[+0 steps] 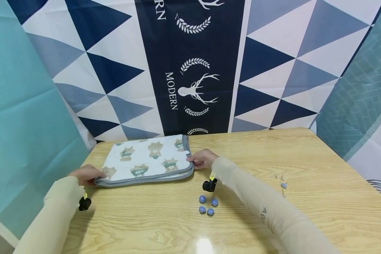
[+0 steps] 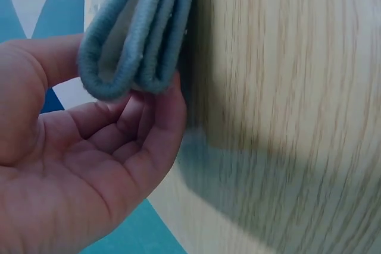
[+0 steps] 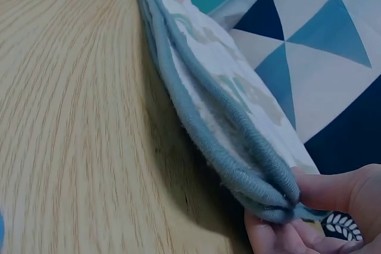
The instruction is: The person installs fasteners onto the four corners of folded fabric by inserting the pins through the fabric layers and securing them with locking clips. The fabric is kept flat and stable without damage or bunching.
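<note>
A folded white blanket (image 1: 153,160) with bear prints and a grey-blue stitched edge lies at the back left of the table. My left hand (image 1: 86,174) grips its near left corner, the thumb above the layers and the fingers curled beneath, as the left wrist view shows on the folded edge (image 2: 110,57). At the near right corner my right hand (image 1: 204,158) pinches the stacked edges between thumb and fingers. In the right wrist view the blanket's bound edges (image 3: 202,117) run in several layers from that hand (image 3: 333,206) toward the left one.
Several blue round-headed pieces (image 1: 210,212) sit in a group on the wooden table (image 1: 139,218), near my right forearm. Farther right lie another blue piece (image 1: 284,185) and a few thin pins (image 1: 283,193). A patterned cloth (image 1: 197,70) hangs behind the table.
</note>
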Motion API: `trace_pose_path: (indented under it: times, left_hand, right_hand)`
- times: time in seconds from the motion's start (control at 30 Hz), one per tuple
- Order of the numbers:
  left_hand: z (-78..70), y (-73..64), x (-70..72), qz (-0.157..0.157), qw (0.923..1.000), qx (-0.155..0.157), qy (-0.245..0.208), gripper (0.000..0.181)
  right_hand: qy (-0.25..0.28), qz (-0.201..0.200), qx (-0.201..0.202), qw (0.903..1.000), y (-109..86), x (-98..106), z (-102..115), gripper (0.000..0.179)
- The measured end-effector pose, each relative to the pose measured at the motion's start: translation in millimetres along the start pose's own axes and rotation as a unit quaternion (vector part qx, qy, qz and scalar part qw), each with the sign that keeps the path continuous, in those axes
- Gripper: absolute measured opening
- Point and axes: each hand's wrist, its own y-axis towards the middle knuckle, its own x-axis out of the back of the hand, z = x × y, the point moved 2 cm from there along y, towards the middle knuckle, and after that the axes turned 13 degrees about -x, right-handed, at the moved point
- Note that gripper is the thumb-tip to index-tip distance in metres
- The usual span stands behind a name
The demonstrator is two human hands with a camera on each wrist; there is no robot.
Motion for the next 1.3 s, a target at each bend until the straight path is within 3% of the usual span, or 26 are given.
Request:
trace_pose_path:
  times: [0.3,0.47,0.7,0.87,1.13,1.3]
  left_hand:
    - [-11.8,4.4,-22.4,-0.005,0.9994,-0.027,-0.019,0.019]
    - [-19.9,7.2,-32.2,-0.012,0.9989,-0.044,0.009,0.019]
    - [-34.5,17.5,-41.4,0.002,0.9964,-0.082,0.025,0.017]
    - [-49.5,11.0,-54.3,-0.031,0.9959,-0.069,0.05,0.018]
    - [-56.6,4.0,-71.1,-0.044,0.9944,-0.083,0.05,0.011]
    - [-63.9,4.2,-74.9,-0.05,0.9933,-0.092,0.05,0.02]
  right_hand:
    - [-0.012,-0.023,0.01,0.9996,-3.8,27,-9,0.035]
    - [-0.02,-0.041,0.016,0.9988,-5.0,41,-11,0.038]
    - [-0.027,-0.054,0.025,0.9979,-9.0,62,-14,0.038]
    - [-0.023,-0.051,0.018,0.9983,-7.8,74,-23,0.037]
    - [-0.027,-0.055,0.017,0.998,-7.7,86,-35,0.039]
    - [-0.03,-0.061,0.025,0.9973,-10.8,97,-37,0.032]
